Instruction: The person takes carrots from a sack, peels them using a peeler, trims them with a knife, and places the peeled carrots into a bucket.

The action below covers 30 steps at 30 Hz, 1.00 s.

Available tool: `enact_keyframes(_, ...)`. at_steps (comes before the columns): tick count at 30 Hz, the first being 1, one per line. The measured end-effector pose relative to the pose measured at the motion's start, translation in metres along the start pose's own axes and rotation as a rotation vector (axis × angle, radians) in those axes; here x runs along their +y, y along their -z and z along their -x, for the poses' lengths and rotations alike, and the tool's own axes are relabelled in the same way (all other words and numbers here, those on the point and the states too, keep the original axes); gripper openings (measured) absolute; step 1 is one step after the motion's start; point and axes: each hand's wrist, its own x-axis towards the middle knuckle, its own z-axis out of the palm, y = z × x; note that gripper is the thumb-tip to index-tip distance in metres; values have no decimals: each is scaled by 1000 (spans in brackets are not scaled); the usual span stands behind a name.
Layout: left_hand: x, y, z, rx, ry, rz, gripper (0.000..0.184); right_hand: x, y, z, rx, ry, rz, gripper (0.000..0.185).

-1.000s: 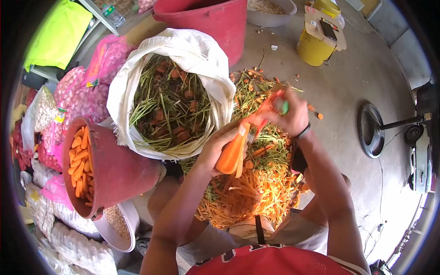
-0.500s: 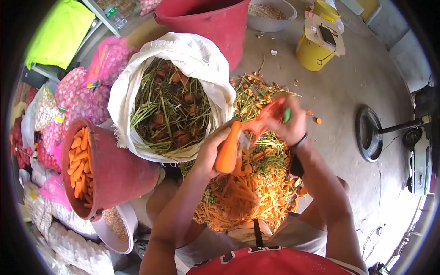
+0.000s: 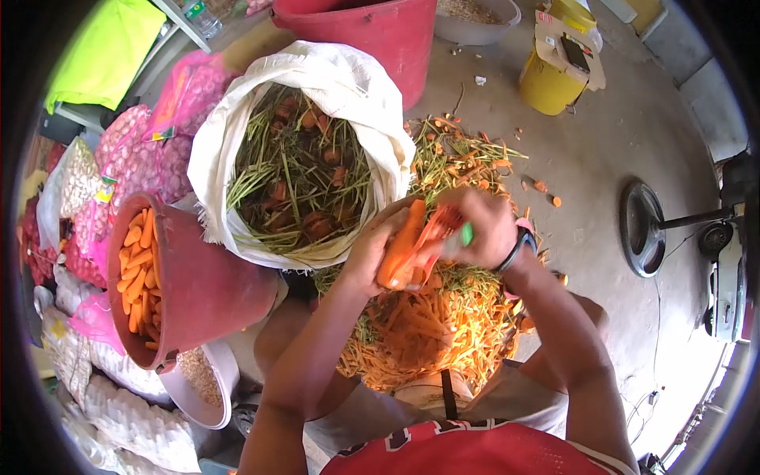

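My left hand (image 3: 375,247) is wrapped round an orange carrot (image 3: 400,252), its thick end pointing down toward me. In my right hand (image 3: 484,229) is a red peeler (image 3: 440,230) with a green part, lying against the carrot's right side; motion smears the fingers a little. Below both hands spreads a pile of orange peelings (image 3: 443,328), with green stems and carrot ends beyond it. A white sack (image 3: 207,174) of carrots with stems stands left of my hands.
A red bucket (image 3: 214,277) of peeled carrots tilts at the left beside pink net bags (image 3: 127,150). Another red tub (image 3: 396,55) is behind the sack. A yellow bucket (image 3: 546,85) and a round black base (image 3: 641,228) stand on the right.
My right hand and the peeler have come down and nearer, against the carrot. My left hand still holds the carrot, now tilted more. The whole view has shifted slightly.
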Motion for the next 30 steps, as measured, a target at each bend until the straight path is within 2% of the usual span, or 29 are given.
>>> enact_keyframes(2, 0, 3, 5, -142, 78, 3, 43, 27, 12, 0, 140, -129, 131, 64)
enact_keyframes(3, -2, 3, 6, -114, 77, 6, 43, 38, 19, 0, 170, -375, 161, 65)
enact_keyframes(5, -3, 6, 4, -62, 68, 3, 43, 51, 21, 0, 259, -525, 77, 67)
enact_keyframes(6, -4, 10, 1, -109, 50, 63, 43, 39, 17, 0, 204, -424, 30, 66)
enact_keyframes(8, 0, 1, -2, 14, 15, 57, 42, 4, -1, 5, 48, -198, -138, 63)
enact_keyframes(9, 1, -4, -3, 78, 3, 51, 41, -9, -3, -2, -11, -5, -79, 61)
enact_keyframes(10, -1, -8, -2, 123, 16, 45, 40, -6, -3, -1, -12, 7, -16, 61)
enact_keyframes(11, -2, -5, 1, 60, 39, 43, 40, 2, 0, 1, -16, 16, 48, 61)
enact_keyframes(12, 0, -3, 2, -8, 57, 44, 40, 24, -2, 7, 51, -102, 17, 61)
enact_keyframes(13, 2, -1, 4, -79, 70, 46, 40, 30, 12, 0, 121, -210, 153, 63)
enact_keyframes(15, 0, 5, 5, -92, 99, 18, 42, 50, 20, -5, 277, -462, 132, 62)
enact_keyframes(16, -1, 8, 3, -107, 75, 32, 42, 46, 21, -4, 300, -464, 78, 62)
enact_keyframes(17, -2, 9, 0, -119, 49, 49, 42, 35, 20, 3, 197, -434, 37, 61)
enact_keyframes(18, 4, -1, 3, -19, 2, 9, 40, 17, 14, 4, 123, -270, -11, 60)
enact_keyframes(19, 2, 1, 0, -23, 5, 24, 41, 3, 6, 2, 49, -108, -63, 59)
enact_keyframes(21, -5, 12, -6, -24, 30, 47, 42, -10, 1, 0, -50, 30, -45, 58)
enact_keyframes(22, -2, 4, 0, -59, 53, 51, 44, -1, 2, 2, -31, -13, -15, 57)
enact_keyframes(25, -1, 7, 7, -58, 125, -17, 41, 37, 21, 0, 128, -424, 162, 65)
enact_keyframes(26, -1, 2, 6, -19, 74, -80, 40, 46, 23, -1, 211, -500, 163, 69)
enact_keyframes(29, -1, 6, 0, -10, -6, 23, 42, 16, 13, 4, 80, -368, -63, 69)
enact_keyframes(30, 1, 7, -8, -110, 34, 132, 42, 5, 2, 5, 43, -129, -100, 67)
